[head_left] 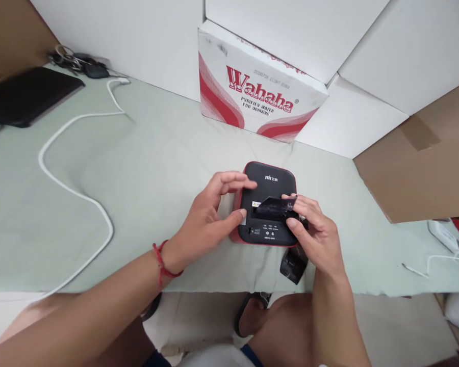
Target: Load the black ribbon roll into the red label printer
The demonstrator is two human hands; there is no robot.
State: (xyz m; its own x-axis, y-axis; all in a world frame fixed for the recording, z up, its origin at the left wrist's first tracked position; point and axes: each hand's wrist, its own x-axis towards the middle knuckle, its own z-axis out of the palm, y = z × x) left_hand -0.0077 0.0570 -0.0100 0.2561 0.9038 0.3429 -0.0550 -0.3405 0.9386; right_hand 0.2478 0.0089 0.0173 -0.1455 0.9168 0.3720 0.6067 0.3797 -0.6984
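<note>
Forearms (103, 295) behind spread left grip (207, 214) and right grip (319, 235) pinching black flap (274, 205), long axis of device (268, 192) forward, logo (271, 178) farthest

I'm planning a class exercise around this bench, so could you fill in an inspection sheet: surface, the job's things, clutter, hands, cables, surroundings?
Surface: pale green cloth, lightly creased; no spill seen.
Job's things: black device with red edging; black strip standing up at its slot; another black piece beside the device's near right corner, link to the strip unclear.
Clutter: keys and dark flat item, far left.
Hands: left hand open, thumb at the device's edge; right hand at the strip, firmness of grip unclear.
Cables: long white cable at left; thin white cable at right; neither reaches the device.
Surroundings: Wahaha box behind; brown cardboard at right.
</note>
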